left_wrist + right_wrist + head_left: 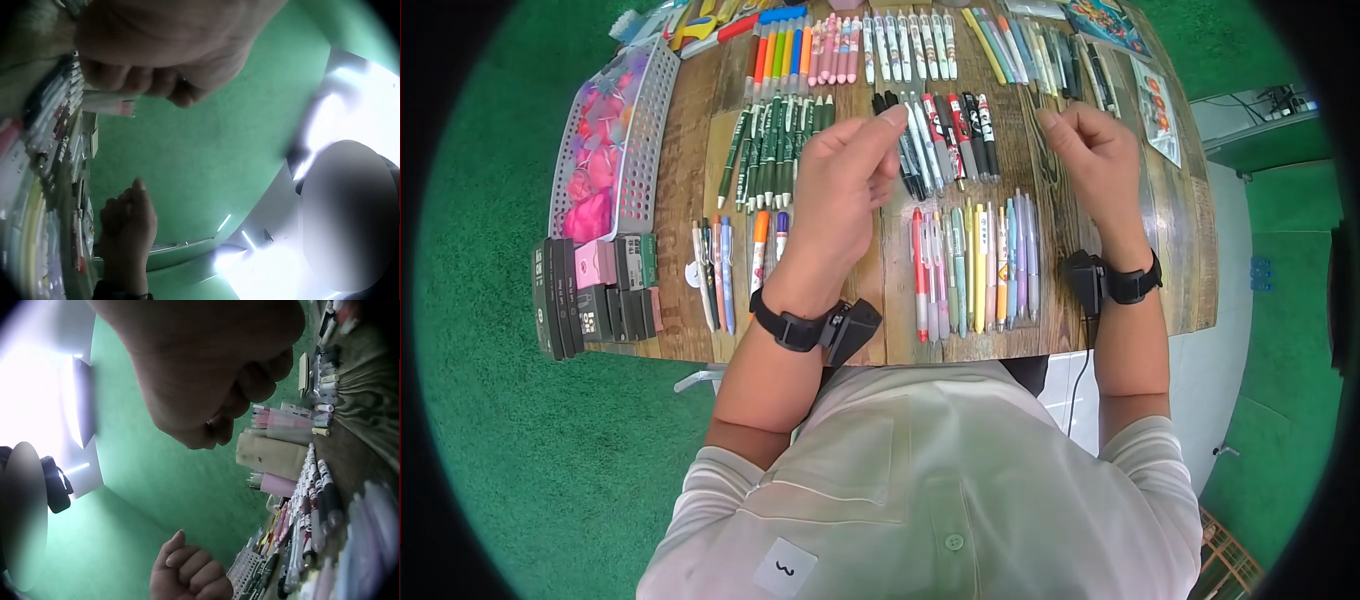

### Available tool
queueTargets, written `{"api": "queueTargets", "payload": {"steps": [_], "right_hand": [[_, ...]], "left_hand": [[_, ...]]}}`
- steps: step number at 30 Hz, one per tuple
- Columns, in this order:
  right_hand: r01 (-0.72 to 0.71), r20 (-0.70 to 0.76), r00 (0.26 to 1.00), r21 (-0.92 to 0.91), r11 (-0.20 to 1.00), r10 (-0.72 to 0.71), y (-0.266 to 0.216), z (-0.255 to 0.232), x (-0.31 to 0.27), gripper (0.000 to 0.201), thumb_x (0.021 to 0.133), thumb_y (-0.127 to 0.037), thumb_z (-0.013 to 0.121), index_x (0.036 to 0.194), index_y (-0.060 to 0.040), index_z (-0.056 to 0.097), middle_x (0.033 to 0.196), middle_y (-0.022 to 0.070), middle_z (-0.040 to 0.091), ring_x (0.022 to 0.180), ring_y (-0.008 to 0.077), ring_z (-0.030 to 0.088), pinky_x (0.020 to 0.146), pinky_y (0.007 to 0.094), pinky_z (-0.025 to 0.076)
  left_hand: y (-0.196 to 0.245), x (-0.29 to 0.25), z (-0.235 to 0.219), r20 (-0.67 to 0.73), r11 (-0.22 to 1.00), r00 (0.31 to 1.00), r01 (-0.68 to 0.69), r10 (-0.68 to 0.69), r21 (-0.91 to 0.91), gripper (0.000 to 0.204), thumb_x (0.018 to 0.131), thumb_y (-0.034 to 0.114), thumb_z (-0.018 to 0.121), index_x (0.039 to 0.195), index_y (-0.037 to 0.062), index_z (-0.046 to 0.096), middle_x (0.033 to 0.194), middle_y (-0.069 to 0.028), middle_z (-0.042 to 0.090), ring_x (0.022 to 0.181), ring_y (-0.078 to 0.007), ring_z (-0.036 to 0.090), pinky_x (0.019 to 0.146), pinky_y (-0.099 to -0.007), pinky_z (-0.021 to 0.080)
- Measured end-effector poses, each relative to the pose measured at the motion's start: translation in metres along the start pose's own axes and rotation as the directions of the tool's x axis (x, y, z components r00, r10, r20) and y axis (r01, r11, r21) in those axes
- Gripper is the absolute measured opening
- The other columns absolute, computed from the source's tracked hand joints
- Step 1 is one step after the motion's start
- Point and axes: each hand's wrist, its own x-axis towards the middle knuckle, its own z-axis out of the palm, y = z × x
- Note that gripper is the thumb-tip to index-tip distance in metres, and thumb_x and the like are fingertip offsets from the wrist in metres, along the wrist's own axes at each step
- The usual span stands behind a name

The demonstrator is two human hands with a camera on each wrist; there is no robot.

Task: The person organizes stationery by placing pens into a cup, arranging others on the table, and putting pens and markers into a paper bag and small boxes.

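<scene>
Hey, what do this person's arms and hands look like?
The left hand and right hand are bare. Each wrist has a black strap with a dark box; a thin cable hangs from the right one. The short sleeves are pale.

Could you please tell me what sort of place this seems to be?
Possibly an indoor stationery shop or sorting area: pens lie in rows on a wooden table, with a white basket and small boxes at one side.

Head view above hands (pixel 845 185), sideways wrist close-ups
</scene>
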Motion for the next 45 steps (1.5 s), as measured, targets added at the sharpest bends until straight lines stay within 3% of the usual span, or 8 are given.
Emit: {"api": "queueTargets", "payload": {"steps": [2, 8, 16, 19, 26, 31, 36, 45], "right_hand": [[0.005, 0.026, 1.0, -0.133, 0.991, -0.001, -0.01, 0.005, -0.004, 0.036, 0.094, -0.028, 0.077, 0.074, -0.0007, 0.064, 0.061, -0.0027, 0.055, 0.06, 0.0043, 0.045, 0.054, 0.0259, 0.037], [-0.002, 0.091, 0.996, -0.195, 0.981, 0.021, -0.002, 0.009, -0.003, 0.035, 0.093, -0.032, 0.077, 0.076, -0.0031, 0.067, 0.061, -0.0005, 0.058, 0.056, 0.0073, 0.048, 0.054, 0.0278, 0.039], [0.013, 0.12, 0.993, -0.202, 0.979, 0.011, -0.011, 0.014, -0.007, 0.031, 0.093, -0.027, 0.077, 0.077, -0.002, 0.067, 0.06, 0.0017, 0.056, 0.056, 0.008, 0.049, 0.053, 0.0282, 0.038], [0.005, 0.141, 0.99, -0.168, 0.986, 0.019, -0.013, 0.02, -0.009, 0.031, 0.093, -0.023, 0.076, 0.076, -0.0004, 0.065, 0.059, 0.0018, 0.054, 0.056, 0.0077, 0.047, 0.053, 0.0276, 0.037], [0.036, 0.149, 0.989, -0.156, 0.987, -0.013, -0.014, 0.027, -0.014, 0.03, 0.094, -0.02, 0.076, 0.074, -0.0011, 0.063, 0.059, 0.0, 0.052, 0.056, 0.0062, 0.043, 0.052, 0.0272, 0.035], [0.062, 0.15, 0.988, -0.158, 0.985, -0.038, -0.019, 0.031, -0.016, 0.03, 0.095, -0.019, 0.076, 0.073, -0.002, 0.062, 0.059, -0.0008, 0.052, 0.057, 0.0057, 0.043, 0.052, 0.0268, 0.035], [0.165, 0.013, 0.986, -0.251, 0.954, -0.167, -0.003, 0.024, -0.015, 0.03, 0.095, -0.018, 0.075, 0.074, -0.002, 0.061, 0.06, -0.0016, 0.05, 0.057, 0.0052, 0.041, 0.053, 0.0265, 0.035], [0.236, -0.221, 0.926, -0.29, 0.927, -0.305, 0.034, -0.002, -0.006, 0.026, 0.098, -0.011, 0.071, 0.076, -0.0012, 0.061, 0.064, -0.0036, 0.049, 0.06, 0.004, 0.041, 0.055, 0.0233, 0.034]], "left_hand": [[0.001, -0.001, -0.001, 0.002, 1.0, 1.0, 0.013, -0.013, -0.013, 0.042, 0.104, 0.024, 0.061, 0.066, 0.0124, 0.048, 0.055, 0.0056, 0.036, 0.046, -0.0061, 0.027, 0.046, -0.0261, 0.021], [-0.001, 0.001, -0.004, 0.057, 0.999, 0.998, 0.02, -0.018, -0.027, 0.043, 0.104, 0.024, 0.059, 0.065, 0.0128, 0.045, 0.054, 0.0042, 0.034, 0.046, -0.0069, 0.026, 0.046, -0.0268, 0.02], [-0.009, -0.001, 0.007, -0.057, 0.996, 0.997, 0.049, -0.045, 0.074, 0.04, 0.102, 0.021, 0.064, 0.065, 0.0112, 0.052, 0.056, 0.0047, 0.043, 0.048, -0.0051, 0.032, 0.047, -0.0269, 0.021], [-0.013, -0.003, 0.004, 0.017, 0.995, 0.999, 0.044, -0.046, 0.094, 0.039, 0.101, 0.022, 0.067, 0.065, 0.0116, 0.055, 0.058, 0.0055, 0.047, 0.05, -0.0038, 0.034, 0.048, -0.0259, 0.022], [-0.018, -0.004, 0.007, 0.08, 0.99, 0.995, 0.053, -0.064, 0.134, 0.032, 0.1, 0.026, 0.07, 0.073, 0.0079, 0.067, 0.065, 0.0051, 0.057, 0.059, -0.0022, 0.045, 0.055, -0.0221, 0.034], [-0.026, -0.004, 0.007, 0.132, 0.948, 0.991, -0.029, -0.013, 0.316, 0.038, 0.099, 0.028, 0.071, 0.07, 0.0032, 0.068, 0.062, 0.0031, 0.06, 0.06, -0.0027, 0.05, 0.056, -0.0247, 0.038], [-0.037, -0.003, 0.009, 0.172, 0.893, 0.979, -0.17, 0.106, 0.418, 0.044, 0.098, 0.03, 0.071, 0.064, 0.0021, 0.064, 0.056, 0.0008, 0.057, 0.055, -0.004, 0.048, 0.052, -0.028, 0.038], [-0.029, -0.013, 0.015, 0.251, 0.908, 0.961, -0.204, 0.114, 0.367, 0.046, 0.098, 0.027, 0.069, 0.065, -0.003, 0.059, 0.054, -0.0016, 0.05, 0.053, -0.0065, 0.043, 0.051, -0.0309, 0.036]]}}
